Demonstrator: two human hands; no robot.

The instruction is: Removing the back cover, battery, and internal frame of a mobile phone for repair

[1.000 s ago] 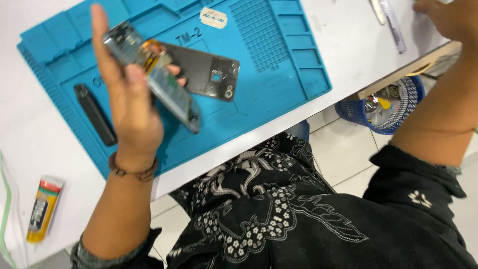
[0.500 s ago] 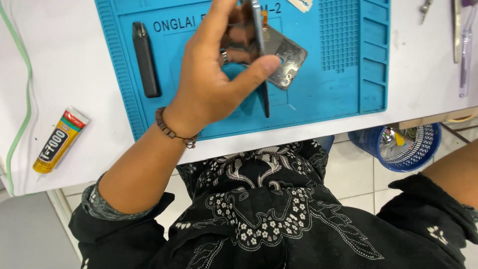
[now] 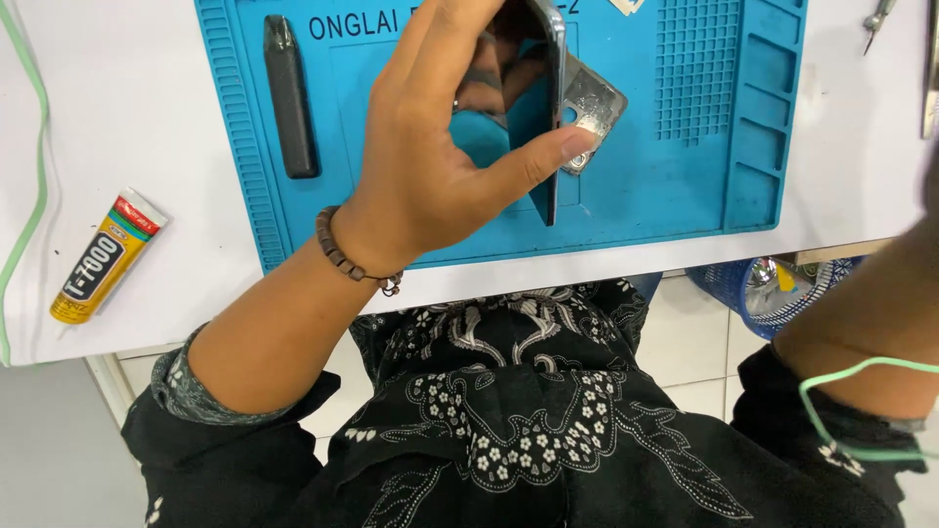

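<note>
Edge-on above the blue mat (image 3: 753, 147), a phone (image 3: 556, 108) sits pinched in my left hand (image 3: 440, 166), thumb bracing its lower edge, steadying it; my right hand is out of frame, grip unknown.

Mat (image 3: 743, 147): blue, matt, rubbery, ribbed.
Phone (image 3: 553, 108): glossy dark edge.
Glue tube (image 3: 103, 256): glossy yellow.
Bracelet (image 3: 342, 256): wooden beads.

Your left hand (image 3: 440, 166) grips the phone (image 3: 553, 108) edge-on above the blue mat (image 3: 685, 186), glue tube (image 3: 103, 256) left of it.
</note>
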